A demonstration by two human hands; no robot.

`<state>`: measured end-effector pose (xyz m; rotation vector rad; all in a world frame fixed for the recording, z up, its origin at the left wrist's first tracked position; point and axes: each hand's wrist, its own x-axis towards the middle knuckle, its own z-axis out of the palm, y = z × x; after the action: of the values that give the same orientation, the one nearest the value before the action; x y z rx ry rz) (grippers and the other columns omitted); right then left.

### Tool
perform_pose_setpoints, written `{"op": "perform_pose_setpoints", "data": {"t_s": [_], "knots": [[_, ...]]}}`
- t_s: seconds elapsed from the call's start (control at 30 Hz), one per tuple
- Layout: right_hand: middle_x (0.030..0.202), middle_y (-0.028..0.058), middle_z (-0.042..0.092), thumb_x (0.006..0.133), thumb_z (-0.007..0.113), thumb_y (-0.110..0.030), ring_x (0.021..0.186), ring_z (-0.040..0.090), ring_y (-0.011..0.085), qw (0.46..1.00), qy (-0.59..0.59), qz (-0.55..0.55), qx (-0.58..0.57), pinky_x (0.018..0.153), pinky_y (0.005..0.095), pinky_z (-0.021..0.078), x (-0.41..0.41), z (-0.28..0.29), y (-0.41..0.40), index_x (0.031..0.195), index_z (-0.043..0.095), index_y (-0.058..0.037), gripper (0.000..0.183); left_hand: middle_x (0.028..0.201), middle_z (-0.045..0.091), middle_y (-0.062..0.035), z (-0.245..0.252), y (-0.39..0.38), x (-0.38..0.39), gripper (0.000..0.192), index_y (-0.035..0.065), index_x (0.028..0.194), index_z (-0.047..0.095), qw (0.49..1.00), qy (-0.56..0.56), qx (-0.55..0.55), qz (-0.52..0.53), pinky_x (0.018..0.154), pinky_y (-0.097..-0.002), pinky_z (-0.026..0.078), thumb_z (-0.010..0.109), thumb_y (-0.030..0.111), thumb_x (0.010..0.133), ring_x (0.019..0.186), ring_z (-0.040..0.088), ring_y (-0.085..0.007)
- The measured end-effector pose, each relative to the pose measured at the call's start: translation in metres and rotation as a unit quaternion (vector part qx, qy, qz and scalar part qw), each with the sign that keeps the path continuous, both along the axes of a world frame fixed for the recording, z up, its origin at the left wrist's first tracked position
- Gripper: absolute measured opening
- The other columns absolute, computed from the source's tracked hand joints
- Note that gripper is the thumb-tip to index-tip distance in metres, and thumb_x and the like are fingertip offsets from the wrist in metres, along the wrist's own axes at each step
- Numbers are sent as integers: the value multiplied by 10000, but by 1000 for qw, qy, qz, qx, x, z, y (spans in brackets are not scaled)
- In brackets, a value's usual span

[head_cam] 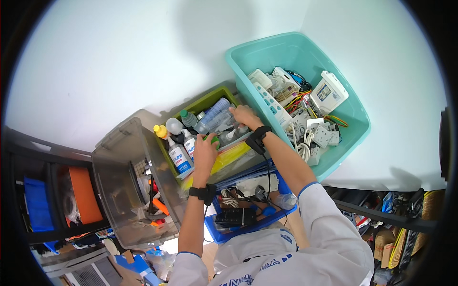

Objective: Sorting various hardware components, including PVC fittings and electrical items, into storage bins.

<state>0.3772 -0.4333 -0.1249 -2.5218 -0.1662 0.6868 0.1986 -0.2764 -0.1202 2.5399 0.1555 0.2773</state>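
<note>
An olive-green plastic bin (214,93) holds several bottles, and both hands are inside it. My left hand (206,152) is closed around a green round object (214,140), partly hidden by the fingers. Beside it stand two white pump bottles (179,156) with blue labels and a bottle with a yellow cap (161,131). My right hand (245,117) reaches among clear plastic bottles (219,119) at the bin's right end; whether its fingers hold one cannot be told. A bottle with a green cap (188,118) stands near the back. Yellow plastic packaging (229,157) lies along the near side.
At the right, a turquoise tub (338,157) holds power strips (273,103) and cables. A grey translucent bin (121,175) with tools stands left. Nearer my body, a blue crate (257,225) contains a black adapter (235,217). Loaded shelves flank both sides.
</note>
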Motion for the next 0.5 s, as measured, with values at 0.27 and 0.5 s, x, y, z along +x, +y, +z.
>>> {"op": "perform_pose_setpoints", "data": {"t_s": [0.27, 0.5], "knots": [[961, 223, 729, 963, 681, -249, 906, 718, 405, 988, -145, 30, -38, 781, 508, 564, -2, -5, -16, 1010, 704, 22, 276, 1150, 618, -233, -1, 5, 23, 292, 87, 1216, 690, 998, 11, -27, 63, 822, -496, 534, 688, 119, 926, 967, 657, -435], [1341, 292, 567, 910, 747, -239, 1223, 575, 437, 958, -266, 108, -2, 921, 510, 522, -12, 9, 7, 1289, 602, -48, 449, 1108, 641, -219, 1, 14, 29, 279, 93, 1199, 683, 991, 51, 8, 124, 775, -510, 535, 683, 165, 929, 958, 662, -428]]}}
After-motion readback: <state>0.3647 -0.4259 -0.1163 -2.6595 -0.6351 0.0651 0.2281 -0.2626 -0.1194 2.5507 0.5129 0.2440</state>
